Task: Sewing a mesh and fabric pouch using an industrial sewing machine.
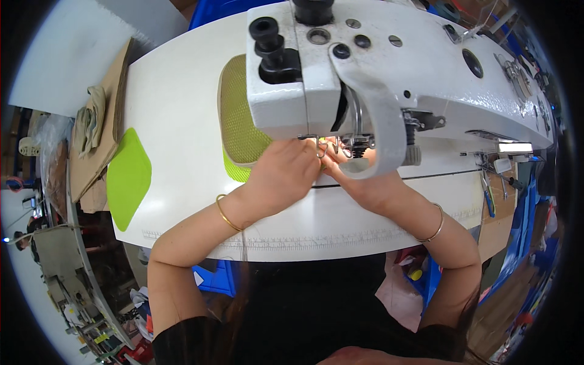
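Note:
A white sewing machine (359, 79) stands over the white table, its head at the centre. Both hands meet under the head, by the needle area. My left hand (285, 170) is closed, with fingertips pinched together beside the thin metal guides; what they hold, if anything, is too small to make out. My right hand (374, 187) reaches in from the other side, fingers drawn together and partly hidden by the machine's lever and my left fingers. Just left of the head lies an olive mesh piece (240, 112) with a beige edge, a lime mesh layer (236, 170) showing beneath it.
A lime green flat piece (129, 179) lies at the table's left edge, near cardboard (109, 131) with a beige cloth (91, 121) on it. A printed ruler scale runs along the front edge. Blue-handled snips (488, 198) rest at the right.

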`<state>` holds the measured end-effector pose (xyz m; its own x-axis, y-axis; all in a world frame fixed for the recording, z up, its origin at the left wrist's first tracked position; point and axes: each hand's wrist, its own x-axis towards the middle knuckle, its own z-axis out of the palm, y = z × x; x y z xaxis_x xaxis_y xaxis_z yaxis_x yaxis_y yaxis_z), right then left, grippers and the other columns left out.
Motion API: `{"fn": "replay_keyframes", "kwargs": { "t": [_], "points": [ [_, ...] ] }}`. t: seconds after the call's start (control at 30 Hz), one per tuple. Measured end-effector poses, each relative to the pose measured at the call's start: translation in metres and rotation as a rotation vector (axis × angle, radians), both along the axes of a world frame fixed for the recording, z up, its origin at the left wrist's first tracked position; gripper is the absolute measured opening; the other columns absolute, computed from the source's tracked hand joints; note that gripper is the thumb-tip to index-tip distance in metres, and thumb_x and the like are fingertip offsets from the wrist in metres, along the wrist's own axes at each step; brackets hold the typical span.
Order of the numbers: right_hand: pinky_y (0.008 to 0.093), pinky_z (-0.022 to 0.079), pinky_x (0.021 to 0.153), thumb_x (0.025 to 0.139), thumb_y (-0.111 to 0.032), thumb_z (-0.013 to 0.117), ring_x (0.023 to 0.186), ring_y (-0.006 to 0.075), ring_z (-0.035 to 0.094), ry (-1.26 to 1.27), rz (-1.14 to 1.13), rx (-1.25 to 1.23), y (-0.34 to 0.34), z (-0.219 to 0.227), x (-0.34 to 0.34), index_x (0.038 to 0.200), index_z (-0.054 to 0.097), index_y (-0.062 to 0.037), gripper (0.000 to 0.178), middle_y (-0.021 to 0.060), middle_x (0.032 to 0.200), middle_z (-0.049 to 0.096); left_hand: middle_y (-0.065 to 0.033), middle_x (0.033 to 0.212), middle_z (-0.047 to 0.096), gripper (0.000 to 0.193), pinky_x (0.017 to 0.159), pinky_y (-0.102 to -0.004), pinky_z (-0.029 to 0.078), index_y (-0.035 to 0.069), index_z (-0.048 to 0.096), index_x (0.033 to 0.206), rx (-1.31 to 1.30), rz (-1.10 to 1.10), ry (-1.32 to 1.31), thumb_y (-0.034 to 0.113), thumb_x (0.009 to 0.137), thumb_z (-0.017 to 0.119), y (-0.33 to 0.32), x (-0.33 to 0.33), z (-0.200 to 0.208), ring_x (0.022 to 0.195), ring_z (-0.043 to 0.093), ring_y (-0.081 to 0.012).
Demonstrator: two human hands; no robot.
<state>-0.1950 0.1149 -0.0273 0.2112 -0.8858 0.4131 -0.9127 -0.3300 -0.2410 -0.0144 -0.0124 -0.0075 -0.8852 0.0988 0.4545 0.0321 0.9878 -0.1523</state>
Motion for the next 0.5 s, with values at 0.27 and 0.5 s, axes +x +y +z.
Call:
{"fn": "replay_keyframes", "kwargs": {
  "t": [0.27,0.5],
  "points": [
    [0.0406,0.053,0.075,0.076,-0.008,0.067,0.089,0.0256,0.060,-0.041,-0.070,0.024,-0.001,-0.007,0.008,0.085,0.066,-0.0057,0.010,0.0074,0.089,0.057,-0.0134,0.131,0.065,0.032,0.103,-0.0485,0.046,0.003,0.069,0.112,0.122,0.044,-0.005,0.015,0.083,0.069,-0.015,0.042,0.017,0.116,0.061,-0.0311],
    [0.0396,0.052,0.078,0.077,-0.010,0.069,0.091,0.0261,0.059,-0.049,-0.070,0.011,-0.001,-0.007,0.010,0.085,0.071,-0.0063,0.010,0.0072,0.091,0.057,-0.0162,0.134,0.064,0.030,0.103,-0.0476,0.049,0.007,0.066,0.116,-0.078,-0.071,-0.204,0.020,0.089,0.066,-0.020,0.042,0.028,0.120,0.060,-0.0321]
  ]
}}
